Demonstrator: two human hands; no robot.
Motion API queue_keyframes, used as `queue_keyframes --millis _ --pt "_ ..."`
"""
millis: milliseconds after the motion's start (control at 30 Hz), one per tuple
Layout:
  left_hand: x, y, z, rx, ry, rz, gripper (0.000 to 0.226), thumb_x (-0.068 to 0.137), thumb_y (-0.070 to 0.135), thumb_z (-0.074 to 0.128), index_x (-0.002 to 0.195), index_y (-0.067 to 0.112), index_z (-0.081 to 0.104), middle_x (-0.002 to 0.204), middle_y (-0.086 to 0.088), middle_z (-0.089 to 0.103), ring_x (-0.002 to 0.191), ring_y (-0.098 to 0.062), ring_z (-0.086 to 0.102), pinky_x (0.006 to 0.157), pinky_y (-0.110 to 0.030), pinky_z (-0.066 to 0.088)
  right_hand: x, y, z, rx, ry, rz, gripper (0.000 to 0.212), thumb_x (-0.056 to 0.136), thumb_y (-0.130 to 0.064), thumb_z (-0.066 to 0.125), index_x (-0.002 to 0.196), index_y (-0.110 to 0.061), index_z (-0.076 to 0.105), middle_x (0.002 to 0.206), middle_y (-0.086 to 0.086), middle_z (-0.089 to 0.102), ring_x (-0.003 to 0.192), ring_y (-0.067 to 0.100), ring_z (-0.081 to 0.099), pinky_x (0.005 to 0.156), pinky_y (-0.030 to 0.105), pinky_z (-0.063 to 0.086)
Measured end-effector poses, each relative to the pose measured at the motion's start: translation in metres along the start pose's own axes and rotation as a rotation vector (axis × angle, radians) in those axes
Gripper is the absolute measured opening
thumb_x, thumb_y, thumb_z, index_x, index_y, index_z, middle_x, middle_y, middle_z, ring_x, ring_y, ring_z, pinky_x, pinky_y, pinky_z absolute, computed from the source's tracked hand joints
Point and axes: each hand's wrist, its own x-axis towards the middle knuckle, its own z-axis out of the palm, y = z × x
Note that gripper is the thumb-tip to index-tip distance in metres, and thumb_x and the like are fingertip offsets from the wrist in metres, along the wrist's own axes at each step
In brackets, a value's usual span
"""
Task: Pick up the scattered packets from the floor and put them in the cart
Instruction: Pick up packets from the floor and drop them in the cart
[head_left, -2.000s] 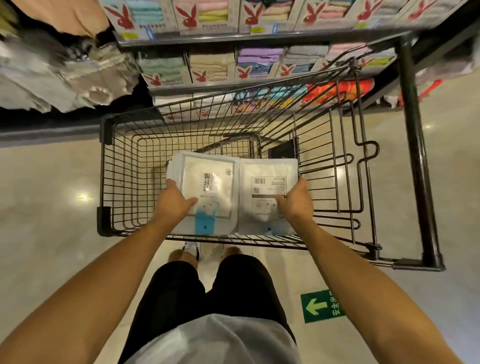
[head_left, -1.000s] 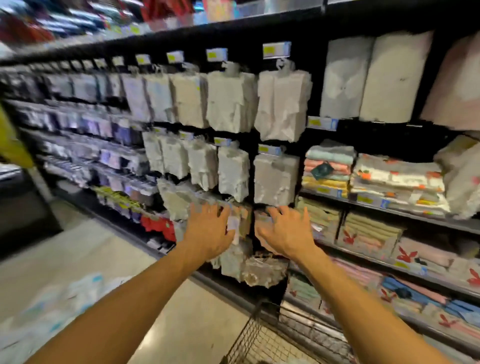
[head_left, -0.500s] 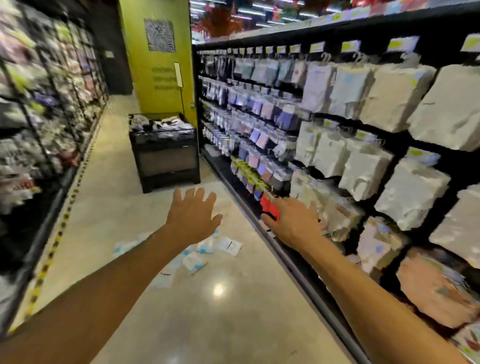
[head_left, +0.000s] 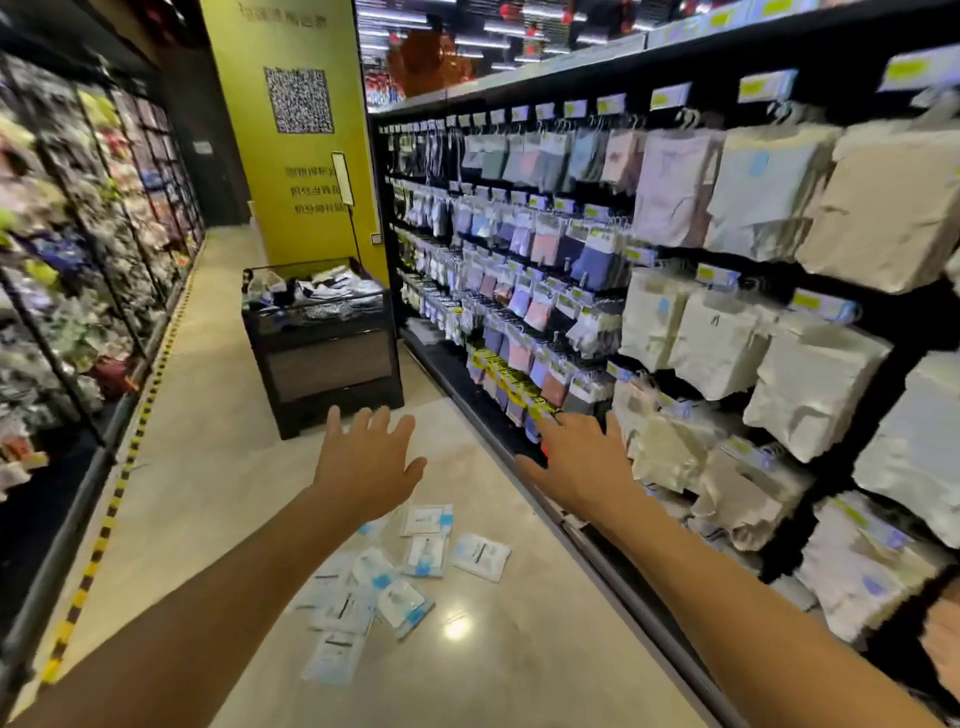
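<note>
White plastic packets (head_left: 395, 577) are back in view, strewn on the floor (head_left: 223, 467) ahead of the hands. Two just went into the cart, which is now out of frame. The left hand (head_left: 366, 467) and right hand (head_left: 576, 467) are both empty with fingers spread, so probably the next grab is coming.

We are in a shop aisle. Packaged garments (head_left: 670, 187) hang from pegs on tall black racks (head_left: 519, 91) under yellow price labels (head_left: 766, 85). A black display bin (head_left: 324, 364) heaped with goods stands by a yellow pillar (head_left: 291, 171).
</note>
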Motion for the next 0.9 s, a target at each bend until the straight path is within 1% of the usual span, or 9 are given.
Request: queue_keyframes --millis 100,167,233,333,400,500,600,733,900 --pt "0.067 -0.009 0.003 -0.013 0.006 -0.014 0.065 0.100 0.065 0.035 0.155 0.032 0.033 0.165 -0.006 0.034 0.152 -0.031 0.029 0.124 -0.064 0.011 0.074 0.007 0.004 -0.008 0.010 -0.023 0.065 0.095 -0.075 0.035 0.137 -0.029 0.054 0.135 0.007 0.058 0.130 0.032 0.051 0.121 0.067 0.019" --pt "0.110 -0.016 0.005 -0.019 0.013 -0.034 0.065 0.101 0.065 0.035 0.155 0.030 0.033 0.164 -0.007 0.035 0.151 -0.032 0.031 0.123 -0.065 0.012 0.124 0.008 0.010 -0.004 0.020 -0.049 0.073 0.092 -0.076 0.029 0.146 -0.031 0.048 0.136 0.007 0.057 0.132 0.033 0.051 0.119 0.066 0.019" --pt "0.151 -0.024 0.008 -0.027 0.004 -0.052 0.065 0.101 0.064 0.035 0.156 0.030 0.032 0.164 -0.007 0.034 0.152 -0.032 0.030 0.124 -0.065 0.011 0.173 0.006 0.017 -0.001 0.020 -0.066 0.079 0.090 -0.078 0.023 0.151 -0.032 0.043 0.134 0.007 0.058 0.132 0.033 0.050 0.118 0.064 0.021" --pt "0.207 -0.038 0.020 -0.038 -0.008 -0.064 0.066 0.100 0.066 0.034 0.156 0.031 0.032 0.164 -0.007 0.035 0.152 -0.032 0.030 0.123 -0.066 0.013 0.236 0.003 0.031 -0.003 0.011 -0.097 0.091 0.081 -0.080 0.011 0.151 -0.032 0.042 0.127 0.004 0.062 0.126 0.032 0.053 0.117 0.066 0.022" --pt "0.246 -0.047 0.036 -0.050 0.002 -0.083 0.067 0.100 0.067 0.034 0.156 0.031 0.032 0.164 -0.007 0.035 0.152 -0.032 0.030 0.123 -0.065 0.014 0.277 0.003 0.044 -0.015 0.019 -0.114 0.082 0.087 -0.078 0.020 0.149 -0.029 0.044 0.125 0.004 0.062 0.124 0.032 0.054 0.117 0.065 0.024" --pt "0.305 -0.057 0.063 -0.062 -0.017 -0.103 0.068 0.100 0.067 0.034 0.157 0.031 0.030 0.164 -0.007 0.035 0.152 -0.031 0.029 0.123 -0.065 0.014 0.338 0.004 0.070 -0.024 0.005 -0.138 0.066 0.093 -0.073 0.037 0.137 -0.026 0.052 0.123 0.007 0.063 0.123 0.032 0.055 0.117 0.062 0.027" --pt "0.365 -0.071 0.098 0.003 -0.002 -0.100 0.068 0.100 0.066 0.034 0.157 0.028 0.030 0.163 -0.009 0.035 0.151 -0.033 0.031 0.123 -0.065 0.012 0.407 0.001 0.103 -0.042 -0.001 -0.151 0.058 0.094 -0.073 0.041 0.125 -0.025 0.055 0.123 0.004 0.062 0.124 0.030 0.054 0.115 0.059 0.025" --pt "0.459 -0.095 0.142 0.033 -0.010 -0.074 0.070 0.100 0.066 0.033 0.157 0.026 0.029 0.164 -0.012 0.031 0.151 -0.034 0.028 0.122 -0.067 0.011 0.504 -0.005 0.150 -0.051 -0.001 -0.145 0.057 0.095 -0.071 0.041 0.129 -0.026 0.054 0.127 0.003 0.060 0.127 0.029 0.052 0.118 0.061 0.017" --pt "0.578 -0.124 0.196 -0.004 -0.038 -0.058 0.072 0.098 0.066 0.036 0.157 0.026 0.030 0.163 -0.011 0.034 0.151 -0.033 0.030 0.122 -0.067 0.012 0.622 -0.007 0.207 -0.080 0.008 -0.121 0.061 0.094 -0.071 0.043 0.134 -0.027 0.054 0.131 0.003 0.060 0.129 0.030 0.052 0.115 0.060 0.016"
